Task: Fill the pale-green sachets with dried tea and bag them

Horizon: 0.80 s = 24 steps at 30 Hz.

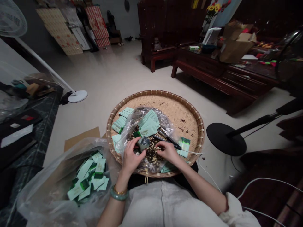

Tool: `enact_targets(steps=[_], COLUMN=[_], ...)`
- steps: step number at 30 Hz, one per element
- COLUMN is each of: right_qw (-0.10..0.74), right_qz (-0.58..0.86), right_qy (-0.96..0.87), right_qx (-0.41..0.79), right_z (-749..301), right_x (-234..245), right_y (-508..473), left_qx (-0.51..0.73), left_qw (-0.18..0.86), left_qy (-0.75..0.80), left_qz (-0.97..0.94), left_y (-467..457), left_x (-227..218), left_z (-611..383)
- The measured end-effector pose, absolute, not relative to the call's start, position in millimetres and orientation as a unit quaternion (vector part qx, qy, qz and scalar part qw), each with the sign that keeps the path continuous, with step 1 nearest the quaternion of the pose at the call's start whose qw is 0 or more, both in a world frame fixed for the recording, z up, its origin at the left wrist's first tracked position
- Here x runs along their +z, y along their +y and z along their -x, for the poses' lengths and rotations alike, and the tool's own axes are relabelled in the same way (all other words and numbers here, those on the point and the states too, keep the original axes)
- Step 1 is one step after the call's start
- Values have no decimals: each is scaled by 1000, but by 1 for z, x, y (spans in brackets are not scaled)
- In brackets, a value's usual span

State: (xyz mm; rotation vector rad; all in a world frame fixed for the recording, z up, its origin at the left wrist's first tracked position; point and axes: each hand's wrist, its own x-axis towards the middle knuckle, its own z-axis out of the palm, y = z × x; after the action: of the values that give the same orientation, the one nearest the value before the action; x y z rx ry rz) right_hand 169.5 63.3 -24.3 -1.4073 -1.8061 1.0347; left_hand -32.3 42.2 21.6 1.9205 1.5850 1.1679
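My left hand holds a small sachet with its silvery inner side showing, between thumb and fingers. Close by on the right, my right hand has its fingertips pinched together on some of the loose dried tea mix, dark with pale bits. This mix lies in an open clear plastic bag on a round woven bamboo tray. A fanned stack of pale green sachets rests on the bag. Beyond my right hand lies a black hair straightener with a white cord.
More green sachets lie around the tray. To the left, a large clear bag holds several green sachets. A white fan base and a black stand base stand on the floor. Dark wooden furniture is ahead.
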Motion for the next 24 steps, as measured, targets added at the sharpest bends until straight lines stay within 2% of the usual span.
enact_targets(steps=[6, 11, 17, 24], right_qw=[353, 361, 322, 191], right_qz=[499, 473, 423, 404], right_qy=[-570, -530, -624, -800], right_qx=[549, 604, 573, 400], right_z=[-175, -178, -175, -167], right_x=[-14, 29, 82, 115], right_y=[75, 86, 92, 98], left_qx=[420, 417, 409, 398], left_qw=[192, 180, 179, 187], left_qy=[562, 556, 555, 538], left_qz=[-686, -696, -702, -719], left_y=[43, 44, 45, 47], left_x=[20, 22, 25, 28], left_z=[31, 28, 23, 19])
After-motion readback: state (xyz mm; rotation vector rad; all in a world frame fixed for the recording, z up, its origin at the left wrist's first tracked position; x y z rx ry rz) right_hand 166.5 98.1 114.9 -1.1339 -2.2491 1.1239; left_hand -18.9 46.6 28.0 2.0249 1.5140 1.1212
